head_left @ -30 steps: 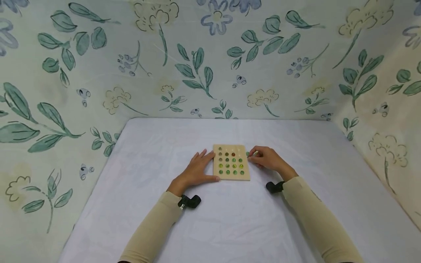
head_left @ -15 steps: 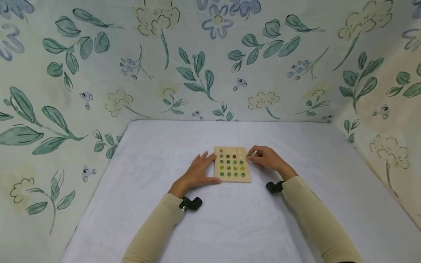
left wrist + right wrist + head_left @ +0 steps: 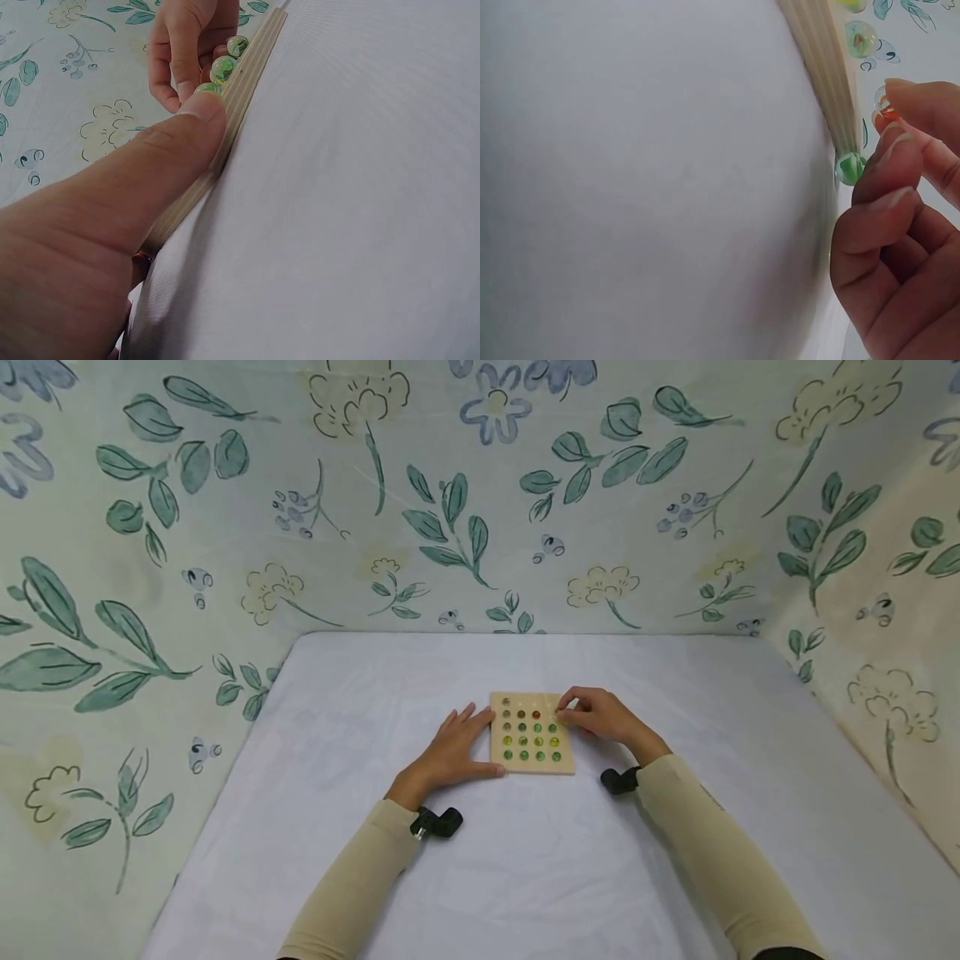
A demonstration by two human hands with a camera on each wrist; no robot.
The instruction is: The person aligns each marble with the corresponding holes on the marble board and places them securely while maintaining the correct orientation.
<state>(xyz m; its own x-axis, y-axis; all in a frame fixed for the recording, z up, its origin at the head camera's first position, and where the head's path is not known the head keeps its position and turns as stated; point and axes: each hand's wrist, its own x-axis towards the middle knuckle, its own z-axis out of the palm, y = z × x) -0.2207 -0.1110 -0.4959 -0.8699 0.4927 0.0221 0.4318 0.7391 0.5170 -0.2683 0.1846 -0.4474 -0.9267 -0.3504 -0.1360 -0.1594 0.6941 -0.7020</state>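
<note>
A square wooden board (image 3: 531, 766) with rows of mostly green marbles, plus one red marble (image 3: 536, 714), lies mid-table. My left hand (image 3: 452, 748) lies flat on the cloth beside the board's left side, and its thumb (image 3: 176, 139) presses the near edge of the board (image 3: 241, 94). My right hand (image 3: 592, 713) is curled over the board's far right corner. Its fingertips (image 3: 881, 161) pinch a green marble (image 3: 849, 168) right at the edge of the board (image 3: 821, 56). From the left wrist view, the right hand (image 3: 184, 45) hangs over the marbles (image 3: 223, 69).
A white cloth (image 3: 525, 860) covers the table, which is closed in behind and on both sides by floral fabric walls (image 3: 450, 510). Small black cameras sit at my left wrist (image 3: 435, 821) and right wrist (image 3: 618, 781). Both sleeves are beige.
My right hand has shifted left, from the cloth beside the board onto its far right corner, taking the green marble along. The left hand and the board have stayed put.
</note>
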